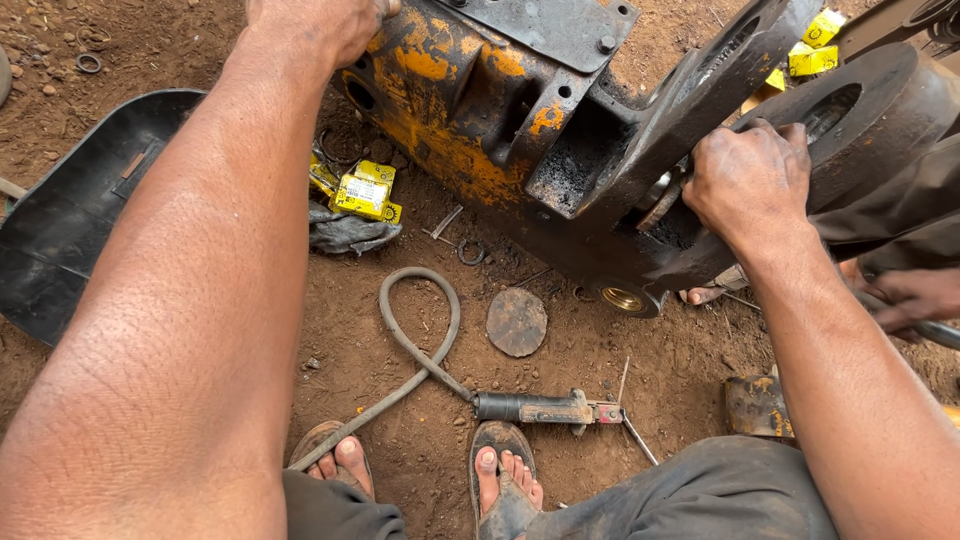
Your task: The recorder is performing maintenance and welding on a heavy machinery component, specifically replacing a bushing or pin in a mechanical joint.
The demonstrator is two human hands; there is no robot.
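Note:
A big, greasy yellow-and-black machine housing (pixel 470 120) lies tilted on the dirt. My left hand (pixel 320 25) rests on its upper left edge, fingers curled over the metal. My right hand (pixel 750 180) grips the dark cast arm (pixel 700 90) where it meets a heavy round steel part (pixel 880 90) with a bore. A brass-coloured bushing (pixel 625 298) shows at the housing's lower edge.
On the ground lie a grey hose (pixel 425 330) with a grease-gun nozzle (pixel 545 408), a round rusty disc (pixel 516 322), small yellow boxes (pixel 362 190), a metal ring (pixel 471 252) and a black rubber sheet (pixel 70 210). Another person's hand (pixel 915 298) is at the right. My sandalled feet (pixel 505 470) are below.

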